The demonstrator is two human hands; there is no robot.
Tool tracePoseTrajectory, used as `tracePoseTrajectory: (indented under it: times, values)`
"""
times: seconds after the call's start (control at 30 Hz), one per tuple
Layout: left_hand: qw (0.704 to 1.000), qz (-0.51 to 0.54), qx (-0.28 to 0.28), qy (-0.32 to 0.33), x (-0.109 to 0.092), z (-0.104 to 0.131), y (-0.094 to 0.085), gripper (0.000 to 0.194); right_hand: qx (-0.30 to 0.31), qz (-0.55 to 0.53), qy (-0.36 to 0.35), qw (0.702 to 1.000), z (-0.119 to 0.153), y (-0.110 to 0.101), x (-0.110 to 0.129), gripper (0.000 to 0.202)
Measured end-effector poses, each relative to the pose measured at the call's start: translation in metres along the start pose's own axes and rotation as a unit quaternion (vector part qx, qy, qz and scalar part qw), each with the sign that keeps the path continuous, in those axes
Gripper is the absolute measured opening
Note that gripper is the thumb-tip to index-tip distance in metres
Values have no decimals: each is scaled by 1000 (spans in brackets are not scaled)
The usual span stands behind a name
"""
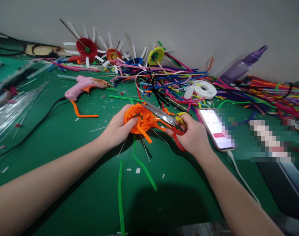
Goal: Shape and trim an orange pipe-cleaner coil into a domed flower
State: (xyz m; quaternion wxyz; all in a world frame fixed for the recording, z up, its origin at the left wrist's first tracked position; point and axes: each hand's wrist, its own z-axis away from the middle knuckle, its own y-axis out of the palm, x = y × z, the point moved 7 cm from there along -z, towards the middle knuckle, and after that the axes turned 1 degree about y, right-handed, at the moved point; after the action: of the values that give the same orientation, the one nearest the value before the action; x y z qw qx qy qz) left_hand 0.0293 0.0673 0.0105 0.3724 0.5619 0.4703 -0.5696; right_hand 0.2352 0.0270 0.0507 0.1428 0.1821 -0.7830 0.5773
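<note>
My left hand (121, 126) grips a round orange coil of pipe cleaner (129, 120), its thumb pressed over the front. Thin stiff wires stick out around the coil, and a loose orange end hangs down from its middle. In my right hand (195, 134) is a pair of scissors (161, 113) with red and yellow handles. The blades lie along the coil's upper right edge, with an orange strand just under them. Whether the blades touch that strand I cannot tell. Green pipe cleaner strips (145, 172) lie under and in front of the coil.
A pink glue gun (84, 86) lies at left, its black cord trailing away. Wheel-like pieces with white strips (86, 49) lean by the wall. Tangled pipe cleaners, a white ribbon spool (205, 89) and a purple bottle (238, 68) lie behind. A phone (215, 129) with a white cable lies right.
</note>
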Motion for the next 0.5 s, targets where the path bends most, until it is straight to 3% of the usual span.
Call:
tracePoseTrajectory:
  times: [0.5]
  values:
    - [999, -48, 22, -1, 1, 1, 1, 23, -13, 12, 4, 1000, -1, 3, -4, 55]
